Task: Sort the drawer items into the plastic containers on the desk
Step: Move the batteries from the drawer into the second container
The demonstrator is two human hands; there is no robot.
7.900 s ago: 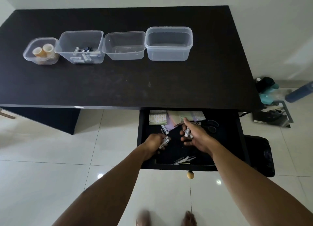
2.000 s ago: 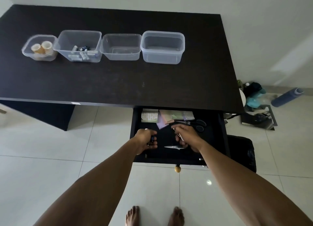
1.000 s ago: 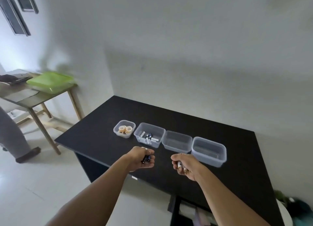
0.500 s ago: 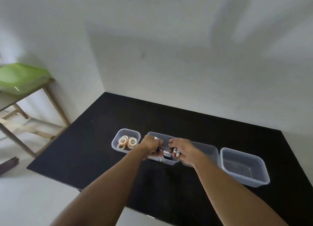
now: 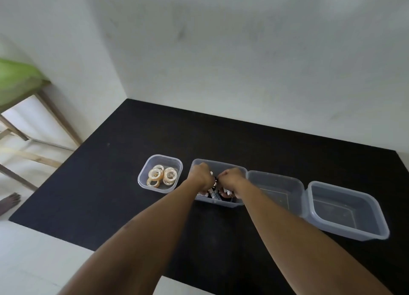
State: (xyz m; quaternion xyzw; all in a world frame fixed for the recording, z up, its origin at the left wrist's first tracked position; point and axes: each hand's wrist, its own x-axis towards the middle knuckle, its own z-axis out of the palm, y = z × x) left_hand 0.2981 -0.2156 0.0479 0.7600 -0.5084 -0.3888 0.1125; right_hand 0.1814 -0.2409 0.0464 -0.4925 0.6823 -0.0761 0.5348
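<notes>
Black desk [image 5: 124, 184] fills the lower part of the head view, with four clear plastic containers in a row across it. Farthest left stands the small container [image 5: 145, 179], holding several rolls of tape [image 5: 162, 176]. Just beside it is the second container [image 5: 221, 204], and both hands are over its opening. Inside it, below the hands, lie small cylinders, white and dark, that look like batteries [image 5: 215, 194].

Left hand [image 5: 200, 177] is curled into a loose fist with the knuckles up; a small metallic tip shows at its far edge, but what the fingers enclose cannot be told. Right hand [image 5: 231, 179] is likewise clenched, close beside the left and nearly touching it, and its contents are hidden too.

To the right of them the third container [image 5: 294, 184] touches the second one and looks empty, and the fourth container [image 5: 380, 230], the largest, stands against it, also bare inside.

At the left edge, off the desk, a wooden side table [image 5: 51, 111] carries something green [image 5: 17, 80].
</notes>
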